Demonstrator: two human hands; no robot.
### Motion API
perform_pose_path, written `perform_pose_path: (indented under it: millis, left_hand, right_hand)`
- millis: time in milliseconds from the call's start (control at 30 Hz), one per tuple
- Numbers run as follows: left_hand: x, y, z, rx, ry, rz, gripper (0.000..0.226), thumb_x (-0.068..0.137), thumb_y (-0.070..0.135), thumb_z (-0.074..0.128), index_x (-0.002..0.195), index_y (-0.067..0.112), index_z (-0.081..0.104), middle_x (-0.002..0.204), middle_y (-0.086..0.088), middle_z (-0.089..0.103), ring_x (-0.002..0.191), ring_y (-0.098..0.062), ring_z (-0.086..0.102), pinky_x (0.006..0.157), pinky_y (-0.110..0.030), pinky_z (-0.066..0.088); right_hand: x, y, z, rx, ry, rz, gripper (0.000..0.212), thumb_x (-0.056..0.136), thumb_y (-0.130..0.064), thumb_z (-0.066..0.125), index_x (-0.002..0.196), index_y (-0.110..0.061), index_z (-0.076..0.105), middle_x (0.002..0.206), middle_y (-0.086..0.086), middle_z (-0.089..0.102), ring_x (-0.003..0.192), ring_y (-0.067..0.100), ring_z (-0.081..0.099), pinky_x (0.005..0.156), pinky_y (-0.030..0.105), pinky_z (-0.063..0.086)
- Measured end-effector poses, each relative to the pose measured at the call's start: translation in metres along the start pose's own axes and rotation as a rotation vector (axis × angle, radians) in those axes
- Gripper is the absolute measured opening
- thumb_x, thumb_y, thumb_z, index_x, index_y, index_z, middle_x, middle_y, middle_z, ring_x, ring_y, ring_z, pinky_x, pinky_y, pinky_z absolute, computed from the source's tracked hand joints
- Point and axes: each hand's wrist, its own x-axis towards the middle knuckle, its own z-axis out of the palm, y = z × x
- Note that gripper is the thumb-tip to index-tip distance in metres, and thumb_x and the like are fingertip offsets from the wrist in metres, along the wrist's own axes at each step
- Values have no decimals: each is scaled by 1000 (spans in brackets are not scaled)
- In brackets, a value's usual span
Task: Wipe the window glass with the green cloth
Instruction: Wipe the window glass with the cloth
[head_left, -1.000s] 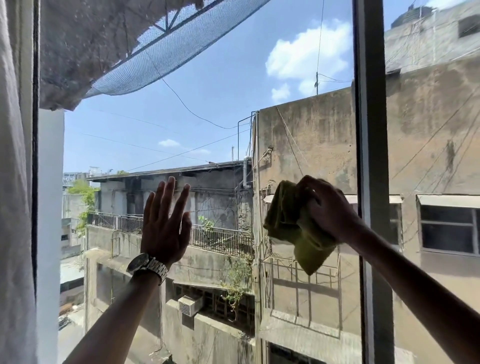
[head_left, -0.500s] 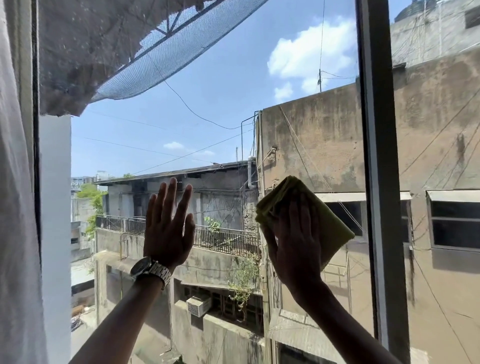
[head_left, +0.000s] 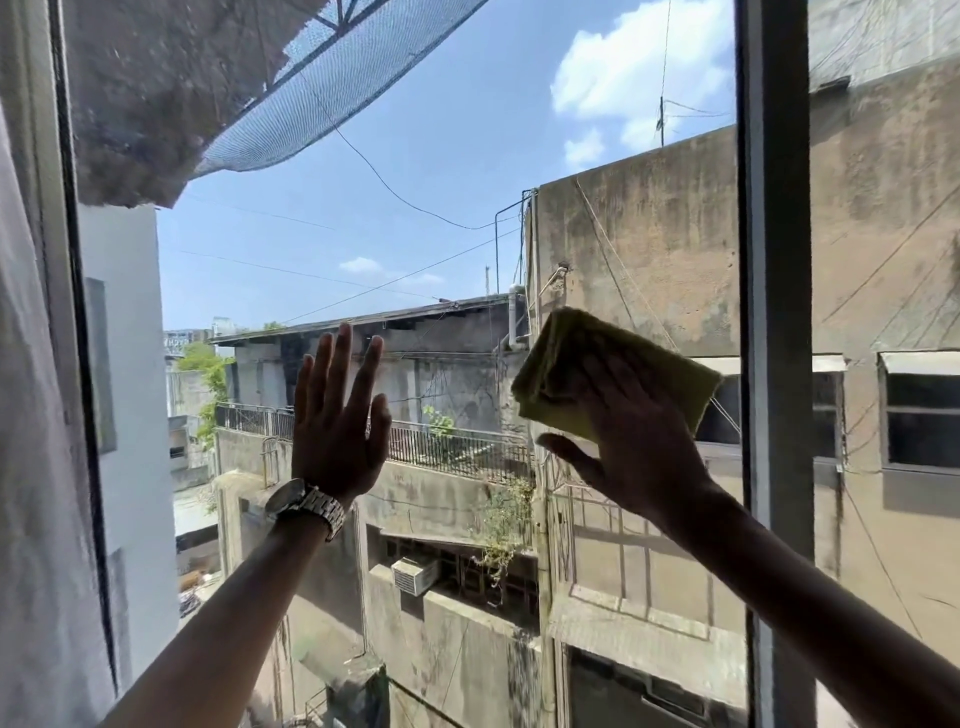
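Now, flat right hand (head_left: 639, 447) pressing green cloth (head_left: 675, 382) on window glass (head_left: 457, 156), left hand (head_left: 337, 421) splayed, seemingly touching

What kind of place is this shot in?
Probably an upper-floor room in a dense, older urban block, seen from indoors at a window. Cues: the window frame, what looks like a curtain at the left edge, and weathered concrete buildings outside, with an air conditioner lower down on one.

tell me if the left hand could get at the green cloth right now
Probably yes. The left hand lies flat and empty on the window glass, and the green cloth sits to its right at similar height with bare pane between. The right hand presses on it, though.
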Motion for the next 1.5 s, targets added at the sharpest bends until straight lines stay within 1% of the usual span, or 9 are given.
perform_pose_path:
  millis: [167, 300, 400, 700, 867, 1133, 1200, 1367, 1500]
  left_hand:
    - [1, 0, 0, 8, 2, 6, 61, 102, 40, 21, 161, 24, 19, 172, -11, 11, 162, -27, 7, 133, -45, 7]
    - [0, 2, -2, 16, 9, 17, 61, 103, 39, 20, 161, 23, 19, 172, -12, 12, 162, -27, 7, 133, -44, 7]
    - [-1, 3, -4, 11, 19, 16, 61, 102, 37, 23, 161, 21, 20, 171, -14, 14, 161, -29, 9, 132, -49, 12]
    - [0, 5, -4, -41, 40, -4, 62, 102, 38, 24, 160, 14, 25, 170, -15, 20, 161, -28, 14, 129, -52, 19]
    - [-1, 4, -3, -89, 52, -12, 66, 103, 41, 20, 160, 9, 20, 170, -14, 21, 160, -27, 15, 133, -45, 14]
    - [-1, 7, -6, -170, 90, -5, 65, 100, 34, 19, 158, 4, 26, 168, -16, 27, 159, -28, 21, 130, -50, 21]
    - [-1, 8, -8, -181, 96, -6, 64, 100, 30, 20, 157, 2, 27, 168, -16, 27, 159, -29, 22, 129, -51, 22]
    - [-1, 13, -13, -209, 90, -44, 64, 98, 23, 23, 157, -2, 25, 167, -17, 28, 159, -29, 22, 131, -49, 19]
    - [-2, 11, -12, -187, 87, -10, 64, 97, 27, 21, 155, 0, 31, 166, -20, 29, 158, -32, 24, 129, -53, 22]
  right_hand:
    - [32, -34, -11, 241, 27, 239, 72, 97, -61, 40, 151, -14, 37, 163, 11, 31, 154, 28, 21, 126, 49, 23]
    - [-21, -73, 5, 34, -124, -183, 77, 91, -57, 56, 152, -14, 39, 164, 9, 30, 152, 27, 28, 125, 49, 26]
    - [-39, -62, 5, -47, -195, -267, 72, 90, -56, 58, 150, -20, 43, 164, 3, 33, 151, 24, 31, 124, 51, 27]
    - [25, -67, 7, 237, 88, 190, 70, 100, -59, 37, 147, -9, 43, 160, 16, 37, 153, 32, 21, 128, 47, 19]
    - [-31, -104, 33, 18, 8, -277, 74, 95, -49, 61, 146, 1, 45, 162, 20, 29, 145, 32, 41, 117, 45, 43]
    - [57, -40, 5, 199, 190, 214, 60, 102, -53, 32, 144, -14, 46, 156, 14, 42, 143, 35, 39, 106, 53, 50]
    - [63, -59, 11, 205, 184, 134, 62, 104, -56, 25, 144, -14, 47, 159, 12, 39, 148, 31, 32, 116, 51, 41]
    - [-12, -89, 33, -25, -125, -570, 71, 100, -62, 34, 147, -10, 47, 159, 13, 39, 150, 27, 33, 126, 44, 28]
    - [26, -52, 16, 119, 41, -256, 61, 101, -53, 38, 145, -12, 50, 158, 13, 42, 147, 29, 39, 117, 49, 42]
